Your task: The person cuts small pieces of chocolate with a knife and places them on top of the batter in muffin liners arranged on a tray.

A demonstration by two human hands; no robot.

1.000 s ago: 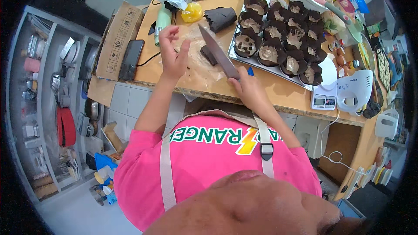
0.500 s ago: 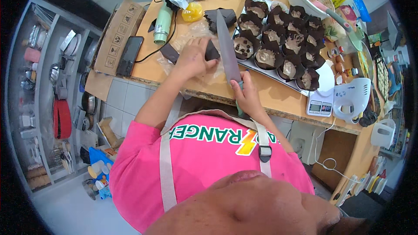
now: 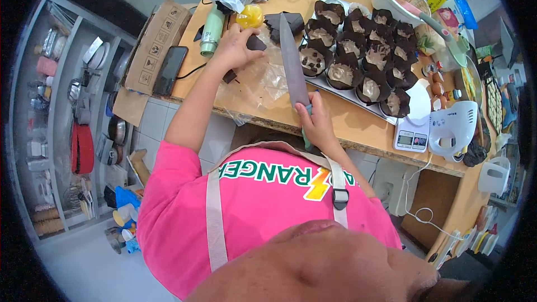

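My right hand grips the green handle of a large kitchen knife, its blade pointing away from me over the table. My left hand is closed around a dark brown block, which shows between thumb and fingers. Another dark brown piece lies below that hand, with small dark crumbs beside it. Under them spreads a crumpled clear plastic sheet. Right of the knife, a white tray carries several dark paper baking cups filled with brown batter; one has dark chips on top.
Beyond the left hand are a green bottle, a yellow bundle and dark folded paper. A phone lies at the left edge. Rightward stand a mixing bowl, a kitchen scale and a hand mixer.
My left hand has moved up and left, carrying a dark block off the middle of the plastic sheet. The knife and my right hand have stayed almost still.
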